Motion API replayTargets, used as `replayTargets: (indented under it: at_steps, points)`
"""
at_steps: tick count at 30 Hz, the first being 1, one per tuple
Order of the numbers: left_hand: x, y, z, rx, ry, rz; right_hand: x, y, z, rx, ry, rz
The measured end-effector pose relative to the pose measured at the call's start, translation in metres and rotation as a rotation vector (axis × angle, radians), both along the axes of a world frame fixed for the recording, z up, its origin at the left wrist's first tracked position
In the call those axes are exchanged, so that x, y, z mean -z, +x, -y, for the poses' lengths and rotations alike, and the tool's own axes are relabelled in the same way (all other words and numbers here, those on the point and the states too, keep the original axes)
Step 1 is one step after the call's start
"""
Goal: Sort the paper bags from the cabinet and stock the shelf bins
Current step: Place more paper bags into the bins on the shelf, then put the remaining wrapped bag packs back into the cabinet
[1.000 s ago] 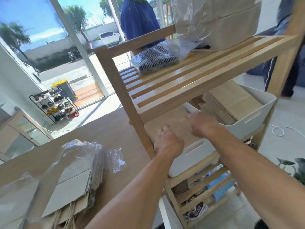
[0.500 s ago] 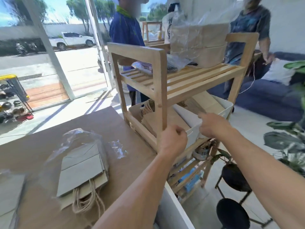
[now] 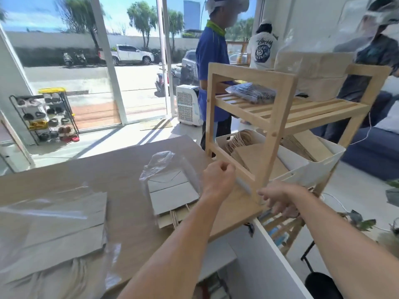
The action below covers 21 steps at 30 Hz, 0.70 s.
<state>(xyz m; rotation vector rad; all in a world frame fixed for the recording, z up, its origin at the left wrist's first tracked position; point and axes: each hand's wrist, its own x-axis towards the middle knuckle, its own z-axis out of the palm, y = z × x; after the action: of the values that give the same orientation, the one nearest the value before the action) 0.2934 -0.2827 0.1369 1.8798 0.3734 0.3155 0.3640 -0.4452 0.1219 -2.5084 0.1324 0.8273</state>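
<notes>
**Spotter:** What's the risk from here?

**Me:** The white bin [image 3: 311, 173], centre-right, looks to overhang the shelf [image 3: 278, 117]. A knock from my right hand [image 3: 278, 198] could spill its paper bags [image 3: 259, 160].

**Spotter:** Grips?

**Me:** My left hand [image 3: 218, 180], mid-frame, is clenched on nothing beside the lower rail [image 3: 233, 162]. My right is slack-fingered at the post [image 3: 269, 147] foot, and I can't tell if it's touching.

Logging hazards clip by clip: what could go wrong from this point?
The right hand sits by the shelf post; a knock could shake the tall wrapped stack on the top shelf. The bag pack lies beside the left hand, near the table edge, and could be swept off.
</notes>
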Motion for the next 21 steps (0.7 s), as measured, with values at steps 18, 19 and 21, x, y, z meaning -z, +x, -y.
replayTargets:
  at_steps: [18,19,21]
  points:
    - [0.039,-0.039,-0.193,-0.647,-0.176,-0.026,0.017,0.004,-0.186,-0.283,0.132,-0.007]
    - [0.049,-0.038,-0.199,-0.626,-0.173,-0.113,0.021,0.004,-0.191,-0.282,0.131,-0.002]
    - [0.071,-0.036,-0.202,-0.55,-0.22,-0.248,0.029,0.004,-0.198,-0.282,0.135,0.019]
